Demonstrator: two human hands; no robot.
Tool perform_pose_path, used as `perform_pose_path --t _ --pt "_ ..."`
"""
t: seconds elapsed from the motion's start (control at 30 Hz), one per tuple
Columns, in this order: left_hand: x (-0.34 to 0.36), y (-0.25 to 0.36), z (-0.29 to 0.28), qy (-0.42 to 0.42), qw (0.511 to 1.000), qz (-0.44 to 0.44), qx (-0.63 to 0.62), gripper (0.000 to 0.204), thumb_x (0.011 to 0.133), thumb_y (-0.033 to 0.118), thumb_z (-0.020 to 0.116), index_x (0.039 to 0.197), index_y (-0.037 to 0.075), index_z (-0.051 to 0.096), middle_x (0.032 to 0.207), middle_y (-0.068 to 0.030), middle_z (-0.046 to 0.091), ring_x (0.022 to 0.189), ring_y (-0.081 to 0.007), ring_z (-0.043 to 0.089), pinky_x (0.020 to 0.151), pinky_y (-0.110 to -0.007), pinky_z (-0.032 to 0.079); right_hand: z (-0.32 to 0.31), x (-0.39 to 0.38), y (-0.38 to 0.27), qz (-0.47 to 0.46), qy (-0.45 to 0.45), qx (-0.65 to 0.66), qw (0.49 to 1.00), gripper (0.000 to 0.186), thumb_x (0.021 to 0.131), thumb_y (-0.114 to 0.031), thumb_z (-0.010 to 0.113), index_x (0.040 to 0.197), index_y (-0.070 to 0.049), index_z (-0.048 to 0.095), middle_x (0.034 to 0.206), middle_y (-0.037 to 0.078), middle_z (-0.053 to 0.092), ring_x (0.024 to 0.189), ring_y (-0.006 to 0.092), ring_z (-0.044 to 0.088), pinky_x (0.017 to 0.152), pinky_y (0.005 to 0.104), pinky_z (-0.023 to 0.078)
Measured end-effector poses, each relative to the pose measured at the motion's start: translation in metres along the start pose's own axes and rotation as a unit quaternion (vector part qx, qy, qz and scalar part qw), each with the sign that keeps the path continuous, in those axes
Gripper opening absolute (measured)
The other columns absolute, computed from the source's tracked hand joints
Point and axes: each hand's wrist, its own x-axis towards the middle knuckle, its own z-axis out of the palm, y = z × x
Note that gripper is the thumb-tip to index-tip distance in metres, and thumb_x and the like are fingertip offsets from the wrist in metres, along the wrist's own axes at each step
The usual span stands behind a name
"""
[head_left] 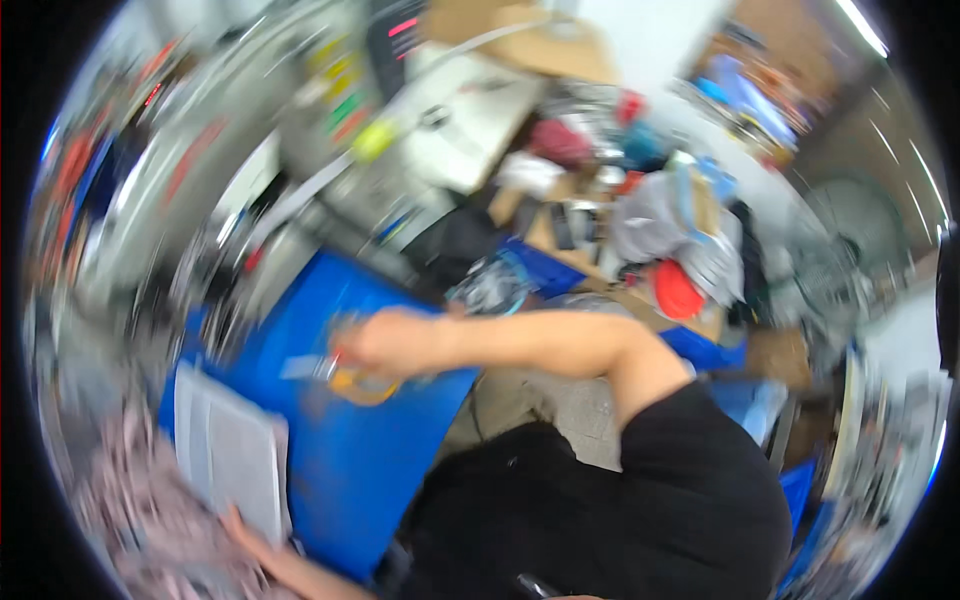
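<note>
Motion blurs much of the picture. My right hand (395, 342) is closed over the blue tabletop (350, 470). It grips what looks like a tape dispenser (362, 388), with a yellow-orange ring, a red part and a pale strip at its left; its finer shape is smeared. On the table's left side lies a flat white package (232, 440), like a wrapped stack. My left hand (250, 540) is at the package's lower edge, with a finger stretched out against it. The other left fingers are hard to make out.
Pinkish-grey cloth (150, 510) is heaped left of the package. Beyond the table stands a pale machine (220, 130). A white board (470, 110) and a cluttered heap with a red round thing (678, 290) lie farther off. A large fan (850, 245) is at the right.
</note>
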Motion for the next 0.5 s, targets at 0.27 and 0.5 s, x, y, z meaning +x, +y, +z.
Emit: perform_pose_path --t 0.27,0.5 --pt "-0.037 0.017 0.018 -0.003 0.996 0.054 -0.069 0.049 0.094 0.018 0.072 0.138 -0.001 0.059 0.126 -0.0122 0.069 0.112 -0.0205 0.066 0.098 -0.033 0.051 0.002 0.028 -0.03 0.182 -0.085 0.274 0.941 0.08 0.081 -0.034 0.089 0.147 -0.008 0.052 0.096 0.008 0.071 0.087 0.0163 0.068 0.08 0.0325 0.055" --pt "-0.061 0.048 0.042 0.004 0.997 0.029 -0.073 0.049 0.095 0.017 0.072 0.137 -0.003 0.056 0.126 -0.0149 0.068 0.108 -0.0211 0.068 0.095 -0.034 0.054 0.015 0.089 -0.059 0.167 -0.109 0.142 0.97 0.07 0.078 -0.045 0.089 0.134 -0.013 0.063 0.092 0.009 0.071 0.085 0.0221 0.069 0.077 0.0353 0.054"
